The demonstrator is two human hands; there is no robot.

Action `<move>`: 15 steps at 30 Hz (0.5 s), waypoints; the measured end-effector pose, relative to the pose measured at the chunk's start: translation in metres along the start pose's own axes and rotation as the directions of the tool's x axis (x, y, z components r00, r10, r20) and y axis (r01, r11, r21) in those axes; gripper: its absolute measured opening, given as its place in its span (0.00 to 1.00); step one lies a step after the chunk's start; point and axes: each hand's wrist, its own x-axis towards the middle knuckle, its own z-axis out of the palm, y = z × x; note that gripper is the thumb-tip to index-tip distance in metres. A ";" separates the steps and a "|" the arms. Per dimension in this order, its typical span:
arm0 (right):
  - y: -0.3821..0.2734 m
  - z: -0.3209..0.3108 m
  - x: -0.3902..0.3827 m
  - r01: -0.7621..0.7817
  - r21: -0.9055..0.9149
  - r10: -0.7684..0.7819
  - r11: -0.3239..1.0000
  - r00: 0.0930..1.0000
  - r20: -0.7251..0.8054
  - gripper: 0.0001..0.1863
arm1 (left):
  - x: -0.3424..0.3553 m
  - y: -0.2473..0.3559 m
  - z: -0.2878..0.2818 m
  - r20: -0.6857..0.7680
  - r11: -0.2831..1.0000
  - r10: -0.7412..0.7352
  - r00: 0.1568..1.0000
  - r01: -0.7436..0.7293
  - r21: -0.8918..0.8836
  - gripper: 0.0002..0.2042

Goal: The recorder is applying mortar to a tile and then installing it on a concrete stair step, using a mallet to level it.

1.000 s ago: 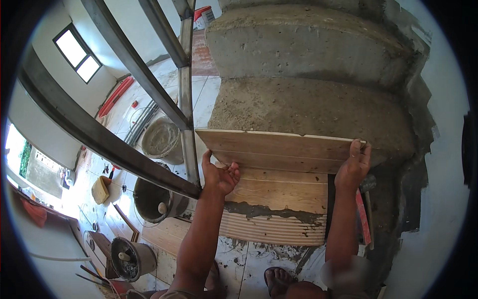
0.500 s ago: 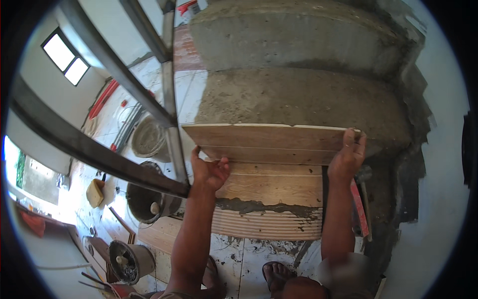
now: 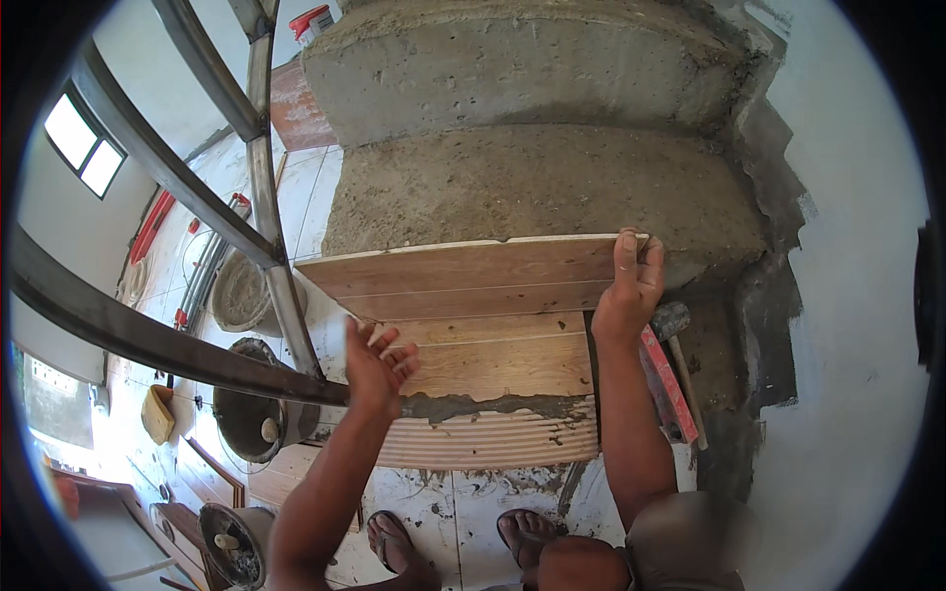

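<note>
My right hand [image 3: 631,286] grips the upper right corner of a wood-look tile [image 3: 463,272], which stands on its long edge against the front of a bare concrete step [image 3: 542,187]. My left hand [image 3: 379,360] is open with fingers spread, just below the tile's lower edge and off it. Under both lies a wood-look tread [image 3: 493,355] with a band of grey mortar [image 3: 493,404] along the front, above a ribbed front strip [image 3: 483,443]. A mallet head [image 3: 670,320] and a red bar [image 3: 668,389] lie beside my right forearm.
A steel railing frame [image 3: 158,163] rises at the left. Beyond it are buckets [image 3: 246,414] of grey mix, a yellow sponge [image 3: 158,414], pipes and loose boards on the white tiled floor. My sandalled feet stand at the bottom. A white wall [image 3: 847,325] borders the right.
My left hand has come off the tile's left end and opened slightly lower. My right hand still grips the tile. The camera has moved, shifting the scene leftward.
</note>
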 end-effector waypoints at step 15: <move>-0.058 -0.051 -0.042 0.355 -0.607 -0.283 0.711 0.935 0.215 0.12 | -0.035 0.176 -0.160 0.428 -0.093 -0.313 0.848 -0.475 0.875 0.14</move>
